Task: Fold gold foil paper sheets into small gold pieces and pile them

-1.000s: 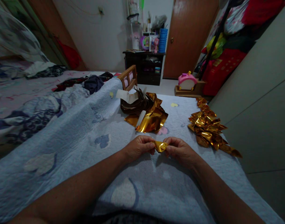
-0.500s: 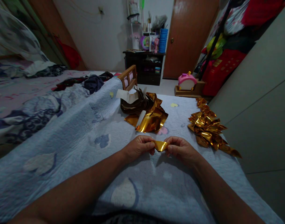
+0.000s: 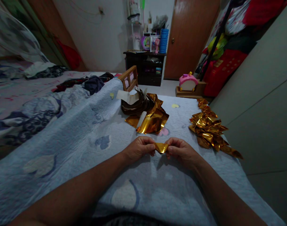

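Note:
Between my two hands is a small folded piece of gold foil paper (image 3: 161, 147), held just above the bed. My left hand (image 3: 142, 146) pinches its left end with thumb and fingers. At the right end, my right hand (image 3: 180, 149) grips it in the same way. Beyond the hands lies a stack of gold foil sheets (image 3: 152, 123), some showing their dark undersides and white paper edges. A pile of folded gold foil pieces (image 3: 208, 125) spreads along the right edge of the bed.
A pale blue quilt (image 3: 82, 157) with heart shapes covers the bed. On the left are rumpled clothes and bedding (image 3: 46, 103). A wooden rail (image 3: 129, 78) stands at the far end. Further off are a dark cabinet (image 3: 144, 69), a door (image 3: 190, 37) and a pink toy case (image 3: 188, 82).
Both hands stay almost in place on the gold foil paper. The folded piece has tilted slightly, and its shine has shifted.

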Motion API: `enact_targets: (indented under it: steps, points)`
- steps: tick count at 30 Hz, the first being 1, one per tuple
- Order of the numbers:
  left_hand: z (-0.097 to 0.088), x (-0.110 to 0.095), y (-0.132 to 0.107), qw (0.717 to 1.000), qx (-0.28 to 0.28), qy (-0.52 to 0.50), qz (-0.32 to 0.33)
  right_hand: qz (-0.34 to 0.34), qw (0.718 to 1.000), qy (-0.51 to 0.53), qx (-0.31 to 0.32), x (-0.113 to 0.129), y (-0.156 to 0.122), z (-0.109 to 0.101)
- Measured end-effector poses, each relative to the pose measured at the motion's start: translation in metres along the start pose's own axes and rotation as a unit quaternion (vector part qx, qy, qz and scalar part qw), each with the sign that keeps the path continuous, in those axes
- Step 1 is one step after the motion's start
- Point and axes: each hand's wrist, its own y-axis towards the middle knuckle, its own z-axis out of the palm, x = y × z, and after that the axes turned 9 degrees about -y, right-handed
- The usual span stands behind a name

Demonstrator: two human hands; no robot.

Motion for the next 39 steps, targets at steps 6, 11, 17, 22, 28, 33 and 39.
enact_targets:
  steps: [6, 11, 17, 22, 28, 33, 39]
  points:
    - [0.0009, -0.0027, 0.0001, 0.999, -0.037, 0.026, 0.01, 0.004, 1.0, -0.003, -0.004, 0.0036, -0.0002, 0.0019]
    - [0.0034, -0.0035, -0.0001, 0.999, -0.04, 0.029, 0.018, 0.008, 1.0, -0.01, -0.017, 0.0045, 0.0009, 0.0046]
    - [0.0035, -0.0017, 0.0005, 0.998, -0.048, 0.026, 0.02, 0.012, 0.999, -0.028, -0.035, 0.0045, 0.0009, 0.0045]
    - [0.002, -0.0014, 0.0012, 0.999, -0.044, 0.017, 0.025, 0.02, 0.998, -0.047, -0.044, 0.0057, 0.0006, 0.0043]
    - [0.0008, -0.0016, 0.0009, 0.999, -0.035, 0.02, 0.025, 0.015, 0.997, -0.06, -0.037, 0.0043, 0.001, 0.0037]
    - [0.0029, -0.0028, 0.0, 0.999, -0.035, 0.03, 0.02, 0.012, 0.997, -0.07, -0.038, 0.0052, 0.0017, 0.0057]
    - [0.0032, -0.0025, -0.0003, 0.998, -0.045, 0.037, 0.016, 0.009, 0.996, -0.076, -0.046, 0.007, 0.002, 0.0067]
